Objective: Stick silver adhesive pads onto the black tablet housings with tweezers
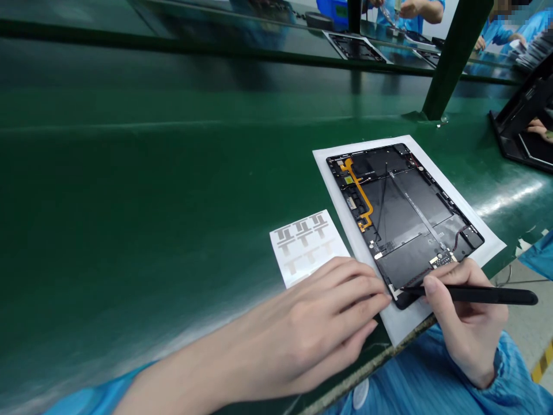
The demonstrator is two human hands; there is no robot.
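Note:
An opened tablet housing (410, 207), black inside with an orange flex cable (360, 193), lies on a white sheet (490, 246). My right hand (469, 323) is closed around black tweezers (496, 295). Their tip points at a small pale strip (394, 292) in the housing's near corner; whether it grips the strip I cannot tell. With fingers stretched out, my left hand (324, 323) rests by that same corner, its fingertips at the housing's edge. Partly under the left hand lies a white card (309, 245) bearing rows of grey T-shaped pieces.
A green bench top (151, 190) runs along a shelf with a slanted green post (453, 63). At the right stands a black stand (514, 124) with a person's hand near it. Co-workers in blue sleeves and another housing (356, 47) are beyond the shelf.

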